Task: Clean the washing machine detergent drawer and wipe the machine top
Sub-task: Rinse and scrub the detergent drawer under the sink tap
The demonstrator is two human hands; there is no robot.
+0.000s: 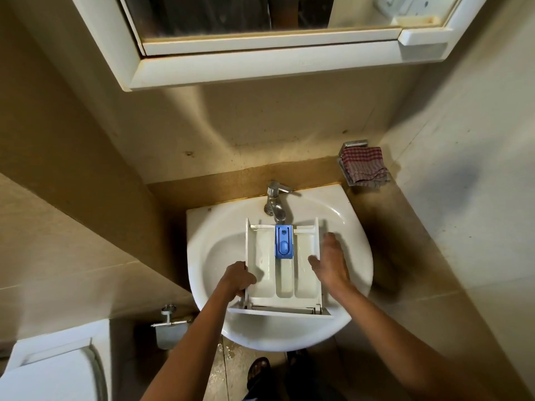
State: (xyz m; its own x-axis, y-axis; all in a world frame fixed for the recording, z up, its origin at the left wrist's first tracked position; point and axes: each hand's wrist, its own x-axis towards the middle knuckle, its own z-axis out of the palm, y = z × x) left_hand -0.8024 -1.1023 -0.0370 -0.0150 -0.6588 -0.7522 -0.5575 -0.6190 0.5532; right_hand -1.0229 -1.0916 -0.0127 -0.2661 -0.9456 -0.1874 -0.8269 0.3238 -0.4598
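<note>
White ceramic fills the far left, what looks like a toilet lid point(52, 369) at about eight o'clock from the basin point(202, 227). The detergent drawer point(262, 250) lies flat across the basin's bowl. Its front panel is at six o'clock, toward the person, and its back end is at twelve under the tap point(275, 202), likely so water can run down the compartments. No stream shows.

The left hand point(236, 277) grasps the drawer's left wall near the front, fingers curled over the edge, probably to steady it. A blue insert point(283, 241) sits in the middle channel, toward twelve.

The right hand point(330, 264) is released, its fingers straight along the drawer's right wall; whether it touches the wall I cannot tell.

At two o'clock from the basin a red checked cloth point(364, 166) rests on a metal rack point(351, 144), presumably kept near for wiping.
</note>
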